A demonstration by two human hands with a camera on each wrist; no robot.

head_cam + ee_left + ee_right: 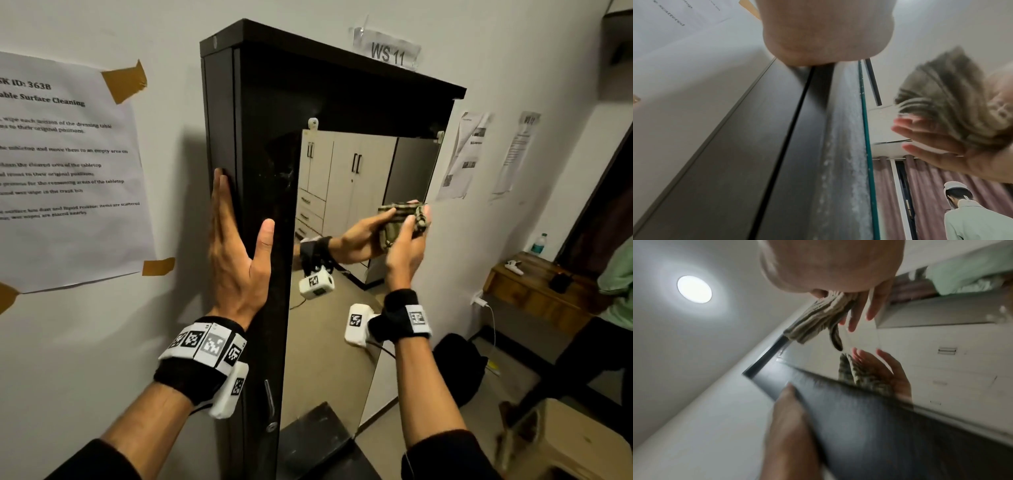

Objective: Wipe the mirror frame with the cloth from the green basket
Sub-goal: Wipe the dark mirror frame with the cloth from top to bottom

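Observation:
The tall black mirror frame stands against the wall, with the mirror glass set in its front. My left hand lies flat on the frame's left side, fingers straight and thumb on the front face. My right hand holds a folded green checked cloth between thumb and fingers, against the glass near its right edge. Their reflection shows just to the left. The right wrist view shows the cloth under the palm and the left hand on the frame. The green basket is out of view.
Printed sheets are taped to the wall left and right of the frame. To the right, a wooden shelf holds a water bottle. A person in a green shirt stands at the right edge. A beige stool is at lower right.

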